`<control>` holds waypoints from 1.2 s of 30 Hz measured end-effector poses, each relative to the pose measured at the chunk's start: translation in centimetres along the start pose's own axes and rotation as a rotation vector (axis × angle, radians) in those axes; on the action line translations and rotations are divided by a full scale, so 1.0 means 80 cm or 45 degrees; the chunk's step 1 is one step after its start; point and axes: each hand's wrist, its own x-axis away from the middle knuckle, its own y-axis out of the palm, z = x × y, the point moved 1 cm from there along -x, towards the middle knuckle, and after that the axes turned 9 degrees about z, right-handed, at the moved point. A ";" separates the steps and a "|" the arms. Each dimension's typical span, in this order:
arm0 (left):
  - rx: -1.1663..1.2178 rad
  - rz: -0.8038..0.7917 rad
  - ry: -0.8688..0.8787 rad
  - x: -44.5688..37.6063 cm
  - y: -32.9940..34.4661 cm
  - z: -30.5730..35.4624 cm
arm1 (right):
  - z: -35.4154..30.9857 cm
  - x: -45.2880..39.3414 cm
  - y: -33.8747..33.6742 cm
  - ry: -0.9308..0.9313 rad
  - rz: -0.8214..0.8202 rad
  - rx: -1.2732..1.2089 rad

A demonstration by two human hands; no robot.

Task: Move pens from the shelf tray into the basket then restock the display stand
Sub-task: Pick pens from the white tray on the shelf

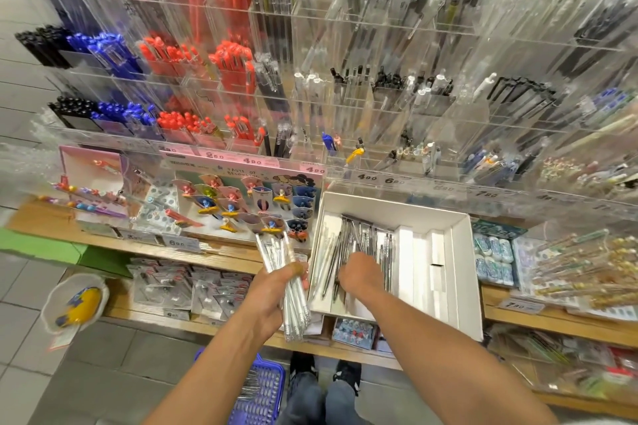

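Note:
A white cardboard tray point(462, 272) rests on the wooden shelf, with several silver and clear pens point(366, 241) lying loose in its left part. My left hand point(272, 290) grips a thick bundle of white pens point(293, 290), just left of the tray. My right hand point(359, 272) reaches down into the tray, fingers curled among the pens; I cannot tell whether it holds any. A blue plastic basket point(259, 393) stands on the floor by my feet, with some pens inside. The clear acrylic display stand point(345, 107) rises behind the tray, filled with pens.
A pink card display of novelty clips point(248, 200) stands left of the tray. Erasers point(493, 259) and packaged pens lie to the right. Hanging packets point(186, 290) fill the lower shelf. A white and yellow item point(76, 304) sits at the left on the tiled floor.

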 end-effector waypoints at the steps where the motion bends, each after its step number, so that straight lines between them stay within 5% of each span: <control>1: -0.003 -0.004 -0.001 0.000 0.000 -0.001 | 0.001 0.001 -0.003 0.002 -0.012 -0.001; 5: -0.008 0.004 -0.016 0.003 0.002 -0.002 | 0.009 0.014 -0.026 -0.036 -0.017 -0.072; 13: -0.065 -0.014 0.065 0.005 0.013 0.001 | -0.026 0.094 -0.093 -0.250 -0.014 -0.854; 25: -0.051 -0.169 0.097 0.010 0.003 0.014 | -0.047 0.095 -0.087 -0.252 -0.404 -1.014; 29: -0.019 -0.051 0.078 0.004 -0.009 0.015 | -0.031 0.046 -0.063 -0.020 -0.092 -0.619; 36: 0.004 -0.007 0.044 0.004 -0.020 0.016 | -0.054 0.020 -0.025 -0.019 0.012 -0.172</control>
